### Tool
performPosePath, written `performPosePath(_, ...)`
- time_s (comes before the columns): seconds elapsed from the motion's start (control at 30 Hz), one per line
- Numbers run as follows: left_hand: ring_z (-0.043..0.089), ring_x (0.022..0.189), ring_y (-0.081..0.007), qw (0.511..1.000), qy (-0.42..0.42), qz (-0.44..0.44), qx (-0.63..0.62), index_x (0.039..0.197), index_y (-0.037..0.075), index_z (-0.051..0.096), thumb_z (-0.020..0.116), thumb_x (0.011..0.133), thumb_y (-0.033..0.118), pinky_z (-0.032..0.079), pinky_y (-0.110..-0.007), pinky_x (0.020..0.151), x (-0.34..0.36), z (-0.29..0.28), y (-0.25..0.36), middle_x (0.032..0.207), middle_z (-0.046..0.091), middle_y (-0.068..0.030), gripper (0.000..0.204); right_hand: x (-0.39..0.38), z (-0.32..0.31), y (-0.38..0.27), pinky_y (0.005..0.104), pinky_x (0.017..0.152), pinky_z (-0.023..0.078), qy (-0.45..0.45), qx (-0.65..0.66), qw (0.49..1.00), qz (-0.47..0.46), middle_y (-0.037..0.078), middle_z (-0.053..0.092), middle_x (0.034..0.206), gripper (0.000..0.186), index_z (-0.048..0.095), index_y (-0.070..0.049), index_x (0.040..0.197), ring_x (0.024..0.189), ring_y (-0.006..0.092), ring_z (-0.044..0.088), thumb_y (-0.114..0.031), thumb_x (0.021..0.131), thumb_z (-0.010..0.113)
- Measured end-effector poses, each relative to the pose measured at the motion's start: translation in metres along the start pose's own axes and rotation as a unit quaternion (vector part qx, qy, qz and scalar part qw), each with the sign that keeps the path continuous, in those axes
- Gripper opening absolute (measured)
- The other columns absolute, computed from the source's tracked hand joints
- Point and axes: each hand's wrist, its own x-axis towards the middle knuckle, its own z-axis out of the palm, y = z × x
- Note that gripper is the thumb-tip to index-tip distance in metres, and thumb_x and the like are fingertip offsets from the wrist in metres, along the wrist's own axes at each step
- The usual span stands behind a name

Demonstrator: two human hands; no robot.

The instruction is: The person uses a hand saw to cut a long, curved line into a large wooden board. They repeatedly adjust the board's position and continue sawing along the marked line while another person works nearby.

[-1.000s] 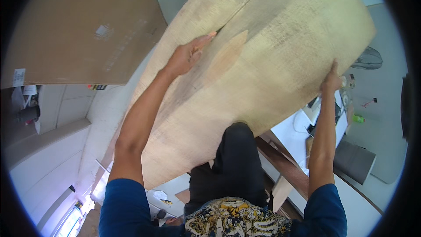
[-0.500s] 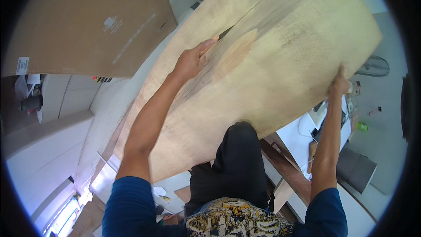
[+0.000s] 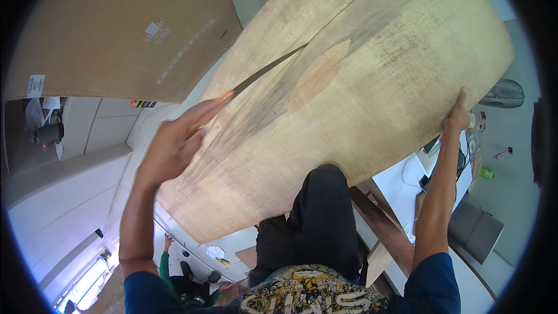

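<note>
My left hand (image 3: 177,142) is closed around the handle of a handsaw (image 3: 268,72) with a long, narrow, dark blade. The blade slants across a large pale plywood sheet (image 3: 395,87), and its far end meets a thin slit running on toward the top. Beside the slit lies a lighter, leaf-shaped patch. At the sheet's right edge my right hand (image 3: 459,119) grips it, one finger laid on the upper face and the others hidden underneath. My dark-trousered knee (image 3: 327,180) rests against the near edge.
A big cardboard box (image 3: 116,35) stands at the left. Under the sheet's right side are a wooden beam (image 3: 383,227) and a white table (image 3: 401,192) with cables. A fan (image 3: 503,93) and a grey bin (image 3: 476,229) are farther right. Another person's green sleeve (image 3: 165,264) shows low at left.
My left hand has drawn back toward the lower left, baring much more of the saw blade. My right hand keeps its hold on the sheet. Another person has come into view at lower left.
</note>
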Motion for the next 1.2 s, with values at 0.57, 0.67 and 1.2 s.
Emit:
performPosePath(0.57,0.057,0.139,-0.0352,1.0,0.02,0.017,0.017,0.151,0.007,0.053,0.059,0.096,0.011,0.041,-0.041,0.117,-0.021,0.002,-0.024,0.15,0.058,-0.0204,0.055,-0.003,0.007,0.002,0.038,0.09,0.056,0.029,-0.062,0.998,0.011,0.021,0.071,0.125,0.085,0.063,0.014,0.127,0.101,0.0283,0.072,-0.051,0.079,0.091)
performPosePath(0.67,0.057,0.139,-0.0337,0.999,0.017,0.035,-0.022,0.151,0.008,0.054,0.058,0.095,0.008,0.041,-0.041,0.117,0.014,0.018,-0.031,0.15,0.058,-0.0197,0.056,0.006,-0.006,0.001,0.0386,0.091,0.056,0.009,0.008,0.999,0.034,0.02,0.072,0.124,0.087,0.063,0.014,0.127,0.103,0.0277,0.072,-0.053,0.079,0.09)
performPosePath(1.2,0.058,0.137,-0.0348,1.0,-0.005,-0.002,0.029,0.153,0.008,0.05,0.055,0.099,0.007,0.045,-0.043,0.114,-0.008,0.002,-0.014,0.151,0.058,-0.016,0.054,-0.008,0.009,0.003,0.0375,0.089,0.058,0.008,-0.034,0.999,-0.003,0.022,0.07,0.126,0.09,0.058,0.018,0.13,0.102,0.0282,0.072,-0.049,0.079,0.091)
